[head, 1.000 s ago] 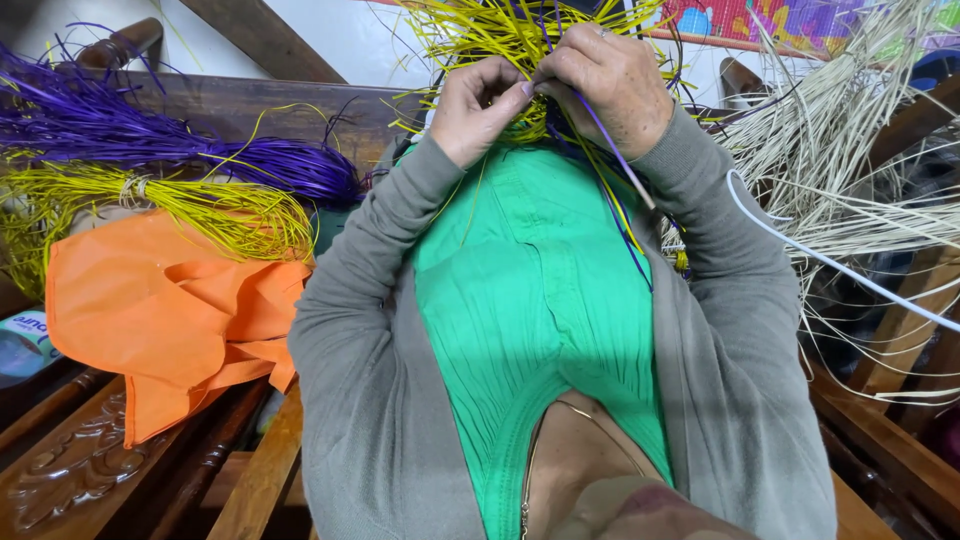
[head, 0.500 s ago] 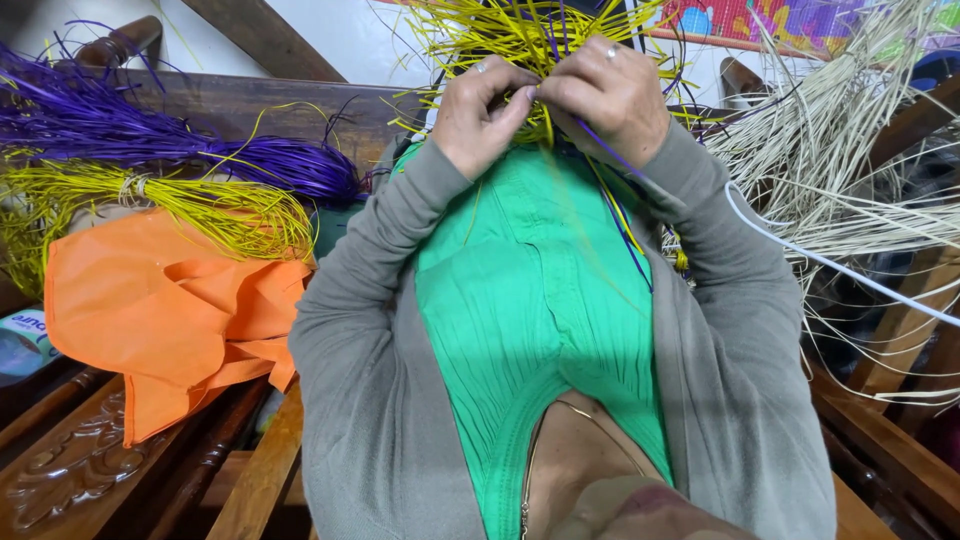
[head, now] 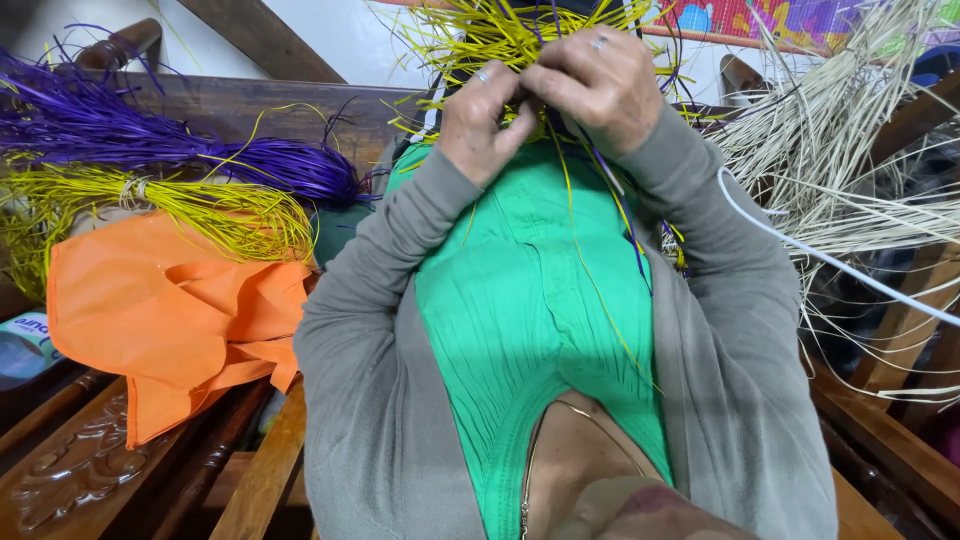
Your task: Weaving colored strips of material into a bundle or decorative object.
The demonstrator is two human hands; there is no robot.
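Both hands up at chest height, fingertips meeting. Left hand (head: 480, 115) and right hand (head: 597, 82) pinch yellow strands (head: 500, 30) of the woven bundle; one strand trails down the green shirt (head: 520, 300). Orange bag (head: 170, 310) lies left; blue-white package (head: 22, 345) sits at far left edge.

Yellow-purple woven piece (head: 520, 35) cut off by top edge; fingertips buried in strands.

Orange cloth (head: 170, 320), purple strand bundle (head: 150, 140)
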